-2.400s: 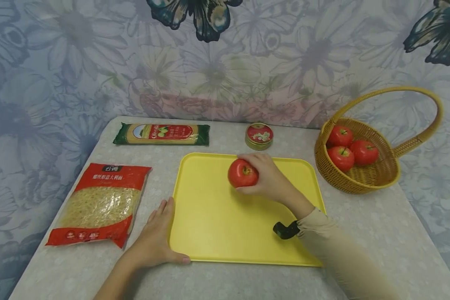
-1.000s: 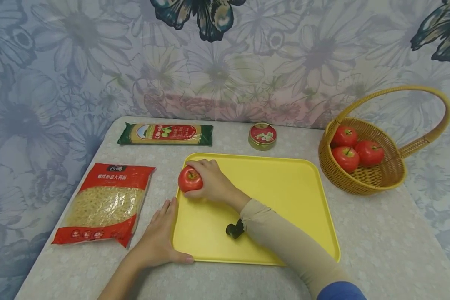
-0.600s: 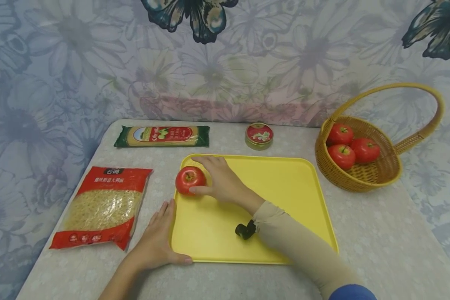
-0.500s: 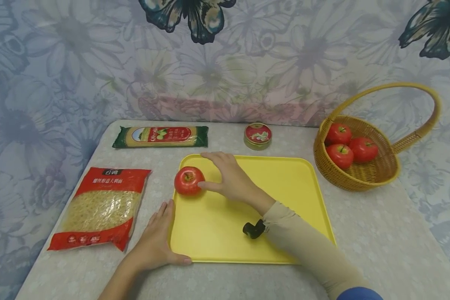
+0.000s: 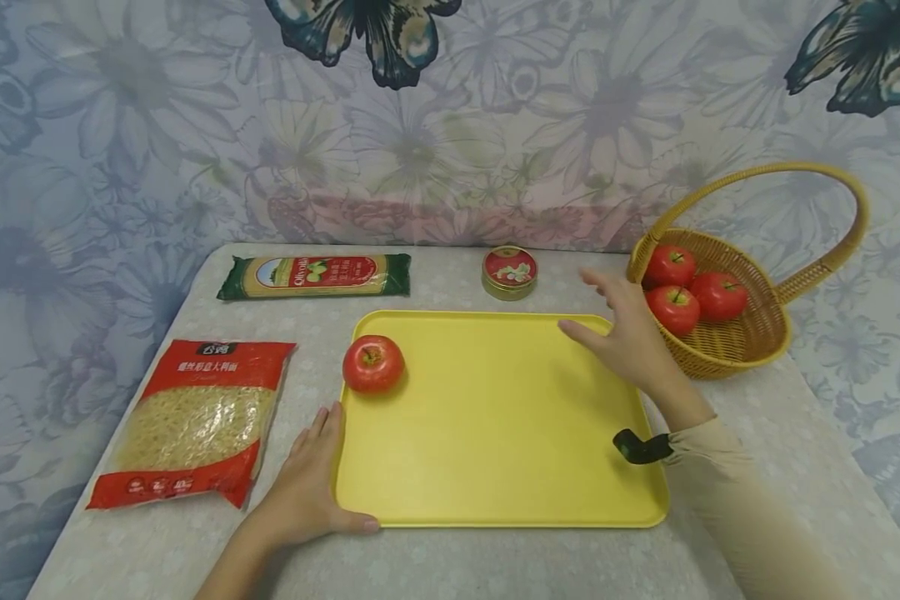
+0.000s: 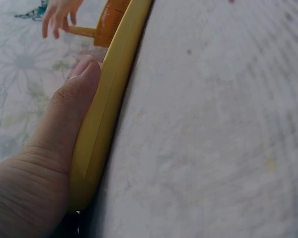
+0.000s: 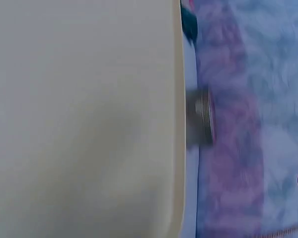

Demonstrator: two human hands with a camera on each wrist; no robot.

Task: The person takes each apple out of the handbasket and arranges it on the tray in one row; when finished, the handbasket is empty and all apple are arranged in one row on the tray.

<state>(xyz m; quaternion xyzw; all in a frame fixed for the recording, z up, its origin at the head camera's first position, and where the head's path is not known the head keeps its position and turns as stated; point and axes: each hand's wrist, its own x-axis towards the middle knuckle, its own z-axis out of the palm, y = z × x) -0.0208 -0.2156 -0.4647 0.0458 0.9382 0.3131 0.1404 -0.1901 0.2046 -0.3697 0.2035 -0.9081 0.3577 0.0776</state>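
A red apple (image 5: 373,364) sits in the upper left corner of the yellow tray (image 5: 495,450). My left hand (image 5: 307,483) rests against the tray's lower left corner, fingers along its left edge and thumb at its front edge. The left wrist view shows that thumb (image 6: 72,99) lying along the tray's side. My right hand (image 5: 626,333) hovers over the tray's upper right corner, thumb and fingers spread, holding nothing. Just to its right stands the wicker basket (image 5: 742,358) with several red apples (image 5: 720,296) in it.
A red bag of spiral pasta (image 5: 195,421) lies left of the tray. Behind the tray are a long green-ended pasta pack (image 5: 315,276) and a round tin (image 5: 509,272). The basket's tall handle (image 5: 832,258) arches up at the right, near the patterned wall.
My right hand carried the apple left across the tray, let go of it in the upper left corner, and moved back right toward the basket. My left hand has stayed in place.
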